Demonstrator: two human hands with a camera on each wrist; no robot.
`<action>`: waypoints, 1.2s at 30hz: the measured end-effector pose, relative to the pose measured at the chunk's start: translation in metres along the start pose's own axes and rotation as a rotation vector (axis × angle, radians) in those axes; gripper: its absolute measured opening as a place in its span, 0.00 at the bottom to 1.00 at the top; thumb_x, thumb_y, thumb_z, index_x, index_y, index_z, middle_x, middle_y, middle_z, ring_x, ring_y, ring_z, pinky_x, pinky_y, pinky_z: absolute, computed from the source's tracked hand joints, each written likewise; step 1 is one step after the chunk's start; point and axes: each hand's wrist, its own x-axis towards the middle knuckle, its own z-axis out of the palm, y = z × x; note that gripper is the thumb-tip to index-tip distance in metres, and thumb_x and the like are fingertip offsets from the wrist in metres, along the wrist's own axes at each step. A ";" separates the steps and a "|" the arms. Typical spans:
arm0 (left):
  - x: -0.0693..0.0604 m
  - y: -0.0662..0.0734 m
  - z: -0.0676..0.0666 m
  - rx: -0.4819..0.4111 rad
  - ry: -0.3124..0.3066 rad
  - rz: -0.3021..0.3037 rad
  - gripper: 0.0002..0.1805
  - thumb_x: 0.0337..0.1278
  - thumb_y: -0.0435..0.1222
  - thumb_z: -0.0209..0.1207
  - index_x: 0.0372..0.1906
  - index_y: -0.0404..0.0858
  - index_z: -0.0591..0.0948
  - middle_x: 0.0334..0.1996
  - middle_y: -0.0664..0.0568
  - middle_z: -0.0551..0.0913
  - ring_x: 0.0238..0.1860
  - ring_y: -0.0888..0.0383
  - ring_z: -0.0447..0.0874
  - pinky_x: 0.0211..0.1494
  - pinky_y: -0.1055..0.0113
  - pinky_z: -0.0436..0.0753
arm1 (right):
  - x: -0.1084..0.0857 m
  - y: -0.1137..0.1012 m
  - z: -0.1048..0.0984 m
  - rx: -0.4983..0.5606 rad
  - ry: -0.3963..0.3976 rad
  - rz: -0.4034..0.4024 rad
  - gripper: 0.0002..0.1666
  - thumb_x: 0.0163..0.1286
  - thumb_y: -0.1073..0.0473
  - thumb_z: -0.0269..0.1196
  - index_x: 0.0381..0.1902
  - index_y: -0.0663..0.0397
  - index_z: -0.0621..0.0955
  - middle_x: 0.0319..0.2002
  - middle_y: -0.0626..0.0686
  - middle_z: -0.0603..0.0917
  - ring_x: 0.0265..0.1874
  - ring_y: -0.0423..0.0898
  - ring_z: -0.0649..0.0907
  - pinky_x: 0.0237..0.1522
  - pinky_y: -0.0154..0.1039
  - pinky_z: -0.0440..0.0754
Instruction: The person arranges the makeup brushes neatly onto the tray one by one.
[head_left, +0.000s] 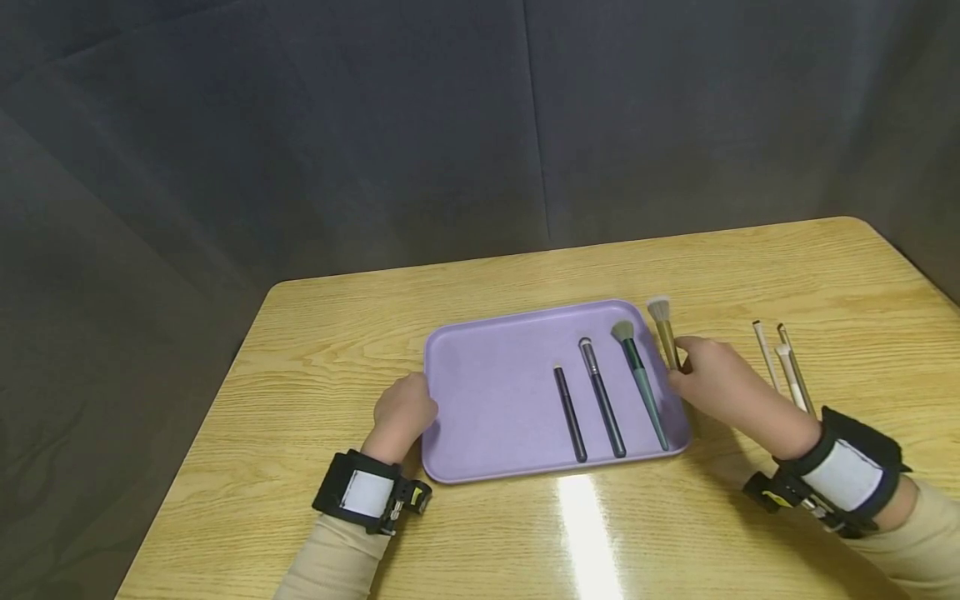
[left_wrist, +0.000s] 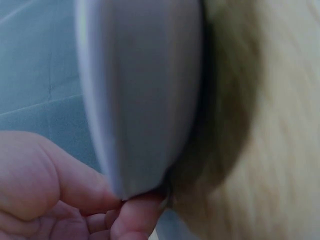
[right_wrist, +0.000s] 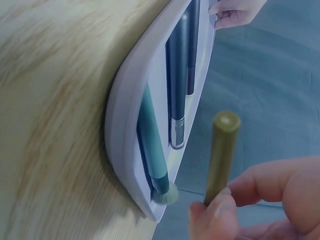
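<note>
My left hand (head_left: 406, 410) pinches the left edge of the purple tray (head_left: 487, 392); the left wrist view shows thumb and fingers at the tray's rim (left_wrist: 145, 100). My right hand (head_left: 723, 383) holds a gold-handled brush (head_left: 667, 337) between thumb and fingers, bristles pointing away, beside the tray's right rim. In the right wrist view the end of the gold handle (right_wrist: 223, 155) sticks up from the fingertips. On the tray lie a green brush (head_left: 643, 383), a dark brush with a silver ferrule (head_left: 604, 400) and a shorter dark brush (head_left: 571, 414), roughly side by side.
Several more brushes lie on the wooden table to the right, partly behind my right forearm, among them a white-handled one (head_left: 791, 377). Dark cloth (head_left: 420, 142) hangs beyond the table's far edge (head_left: 480, 260). Bright glare marks the table in front of the tray.
</note>
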 end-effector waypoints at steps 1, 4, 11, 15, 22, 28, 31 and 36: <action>0.000 0.000 0.000 0.000 0.000 0.000 0.13 0.54 0.26 0.53 0.44 0.25 0.80 0.31 0.41 0.81 0.27 0.51 0.77 0.26 0.60 0.75 | 0.000 -0.001 0.001 0.002 -0.001 -0.002 0.28 0.63 0.67 0.56 0.54 0.88 0.67 0.21 0.53 0.73 0.19 0.46 0.72 0.22 0.40 0.69; 0.000 0.000 -0.001 0.000 -0.003 -0.002 0.13 0.55 0.26 0.53 0.45 0.25 0.80 0.32 0.41 0.81 0.27 0.51 0.77 0.27 0.60 0.75 | 0.001 -0.004 0.003 0.012 -0.005 -0.001 0.31 0.63 0.68 0.56 0.57 0.89 0.64 0.21 0.54 0.73 0.19 0.46 0.72 0.22 0.40 0.70; -0.001 0.000 -0.001 -0.006 -0.002 0.001 0.13 0.55 0.26 0.53 0.45 0.25 0.80 0.33 0.40 0.81 0.28 0.50 0.78 0.28 0.60 0.76 | 0.000 -0.008 0.009 0.018 -0.001 -0.021 0.31 0.62 0.69 0.56 0.57 0.90 0.64 0.22 0.55 0.73 0.20 0.46 0.73 0.21 0.40 0.71; -0.001 0.000 -0.001 -0.010 0.001 0.003 0.13 0.55 0.26 0.53 0.44 0.25 0.80 0.32 0.40 0.81 0.28 0.50 0.77 0.27 0.60 0.76 | 0.001 -0.013 0.012 0.033 0.004 -0.031 0.25 0.62 0.70 0.56 0.53 0.86 0.69 0.21 0.54 0.72 0.19 0.46 0.72 0.19 0.40 0.71; -0.001 0.000 0.000 -0.001 0.004 0.004 0.12 0.55 0.26 0.53 0.44 0.25 0.80 0.32 0.40 0.81 0.27 0.50 0.77 0.27 0.60 0.75 | 0.001 -0.019 0.019 0.049 0.020 -0.041 0.25 0.61 0.70 0.57 0.53 0.85 0.69 0.19 0.52 0.70 0.17 0.44 0.70 0.18 0.39 0.69; -0.001 -0.001 0.000 -0.005 0.006 0.006 0.13 0.55 0.26 0.53 0.44 0.25 0.80 0.32 0.40 0.81 0.27 0.50 0.77 0.26 0.60 0.75 | 0.003 -0.021 0.023 0.044 0.027 -0.055 0.25 0.60 0.70 0.57 0.53 0.85 0.70 0.18 0.52 0.70 0.17 0.45 0.71 0.18 0.39 0.70; 0.000 -0.001 0.000 -0.002 0.010 0.008 0.13 0.55 0.26 0.54 0.44 0.25 0.80 0.33 0.40 0.82 0.28 0.50 0.78 0.27 0.60 0.75 | 0.004 -0.022 0.025 0.052 0.034 -0.070 0.24 0.59 0.70 0.57 0.51 0.84 0.71 0.17 0.50 0.68 0.17 0.44 0.69 0.18 0.38 0.69; 0.000 -0.001 0.001 -0.003 0.007 0.008 0.12 0.55 0.26 0.54 0.44 0.25 0.80 0.32 0.41 0.81 0.27 0.51 0.77 0.26 0.61 0.74 | 0.004 -0.026 0.027 0.072 0.029 -0.085 0.12 0.59 0.71 0.56 0.41 0.76 0.73 0.16 0.48 0.63 0.16 0.42 0.65 0.18 0.37 0.65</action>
